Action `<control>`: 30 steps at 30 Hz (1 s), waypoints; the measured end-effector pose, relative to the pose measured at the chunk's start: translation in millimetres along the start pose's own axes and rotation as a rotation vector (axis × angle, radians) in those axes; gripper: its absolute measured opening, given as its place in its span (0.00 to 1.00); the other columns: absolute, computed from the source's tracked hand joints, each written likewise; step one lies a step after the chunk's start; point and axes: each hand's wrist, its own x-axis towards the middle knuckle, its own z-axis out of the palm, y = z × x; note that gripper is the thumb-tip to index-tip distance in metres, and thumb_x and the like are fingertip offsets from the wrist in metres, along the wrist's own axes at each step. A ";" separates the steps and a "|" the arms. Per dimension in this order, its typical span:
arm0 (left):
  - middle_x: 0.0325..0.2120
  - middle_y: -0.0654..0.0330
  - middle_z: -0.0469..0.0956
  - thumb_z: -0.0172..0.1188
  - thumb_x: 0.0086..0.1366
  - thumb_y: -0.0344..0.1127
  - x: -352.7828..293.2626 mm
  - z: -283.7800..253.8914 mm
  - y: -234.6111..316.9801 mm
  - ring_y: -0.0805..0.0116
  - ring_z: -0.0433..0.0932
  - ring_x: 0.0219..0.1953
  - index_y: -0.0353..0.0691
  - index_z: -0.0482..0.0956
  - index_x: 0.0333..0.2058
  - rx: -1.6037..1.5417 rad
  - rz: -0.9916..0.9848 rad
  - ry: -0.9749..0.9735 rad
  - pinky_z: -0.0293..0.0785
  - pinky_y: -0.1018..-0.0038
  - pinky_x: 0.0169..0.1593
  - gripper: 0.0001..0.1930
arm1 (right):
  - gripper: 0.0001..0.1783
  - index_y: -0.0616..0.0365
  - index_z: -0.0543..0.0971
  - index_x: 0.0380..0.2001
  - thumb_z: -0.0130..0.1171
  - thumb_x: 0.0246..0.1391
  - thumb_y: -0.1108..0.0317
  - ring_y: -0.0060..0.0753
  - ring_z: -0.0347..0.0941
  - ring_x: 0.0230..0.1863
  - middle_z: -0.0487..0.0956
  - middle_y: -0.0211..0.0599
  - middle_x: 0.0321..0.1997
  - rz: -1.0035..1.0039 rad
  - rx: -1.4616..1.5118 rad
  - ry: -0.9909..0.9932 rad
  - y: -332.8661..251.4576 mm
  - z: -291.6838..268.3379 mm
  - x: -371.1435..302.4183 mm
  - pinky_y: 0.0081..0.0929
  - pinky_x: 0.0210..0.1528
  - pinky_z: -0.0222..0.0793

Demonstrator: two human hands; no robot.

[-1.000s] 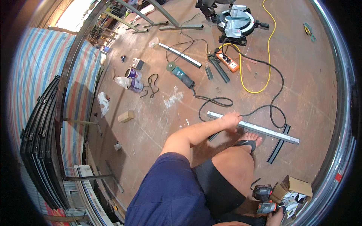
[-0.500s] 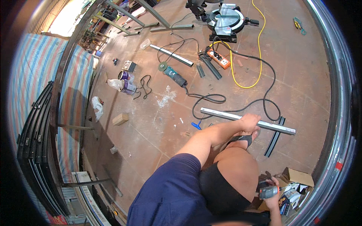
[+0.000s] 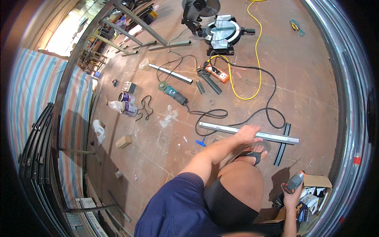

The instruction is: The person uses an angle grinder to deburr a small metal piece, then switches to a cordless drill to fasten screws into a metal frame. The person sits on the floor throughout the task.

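My left hand (image 3: 248, 135) is closed over the middle of a long silver metal profile bar (image 3: 278, 138). The bar lies crosswise on a shorter dark channel bar (image 3: 279, 155), just beyond my sandalled foot (image 3: 254, 154). In my right hand (image 3: 290, 196) is a grey and black cordless drill (image 3: 294, 183), its fingers wrapped round the handle. The drill's orange-ringed nose tilts up and away from me, with a thin bit at the tip. It is held beside an open cardboard box (image 3: 318, 181) of small packages.
An angle grinder (image 3: 175, 95) with looping black cord lies ahead, near a blue-handled tool (image 3: 200, 143). Beyond are an orange power strip (image 3: 218, 74), yellow cable (image 3: 259, 59) and mitre saw (image 3: 223, 33). Long metal profiles (image 3: 347, 118) line the right; cans (image 3: 129, 108) stand left.
My right hand has raised the drill from beside the box, moving it forward and turning its nose away from me. My left hand stays on the silver bar. The view has shifted slightly.
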 end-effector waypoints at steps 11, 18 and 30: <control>0.48 0.49 0.83 0.68 0.68 0.58 -0.5 26.0 -22.1 0.46 0.81 0.54 0.43 0.85 0.46 0.128 0.027 0.048 0.78 0.51 0.57 0.23 | 0.22 0.66 0.81 0.53 0.76 0.60 0.67 0.33 0.80 0.53 0.86 0.39 0.51 0.018 0.003 0.010 -94.5 -10.1 27.7 0.35 0.63 0.73; 0.44 0.54 0.81 0.66 0.68 0.57 -9.5 27.2 -19.6 0.50 0.80 0.50 0.43 0.78 0.45 0.244 0.082 0.146 0.76 0.55 0.53 0.22 | 0.25 0.61 0.84 0.53 0.78 0.53 0.68 0.47 0.86 0.54 0.88 0.48 0.51 -0.029 -0.495 -0.182 -174.7 -5.4 102.7 0.40 0.58 0.78; 0.45 0.54 0.83 0.61 0.72 0.60 28.4 41.4 2.9 0.51 0.83 0.52 0.43 0.78 0.49 0.101 0.184 0.065 0.78 0.54 0.55 0.25 | 0.23 0.60 0.84 0.52 0.76 0.53 0.66 0.56 0.85 0.55 0.88 0.52 0.49 -0.009 -0.783 -0.244 -211.2 27.0 143.1 0.44 0.56 0.79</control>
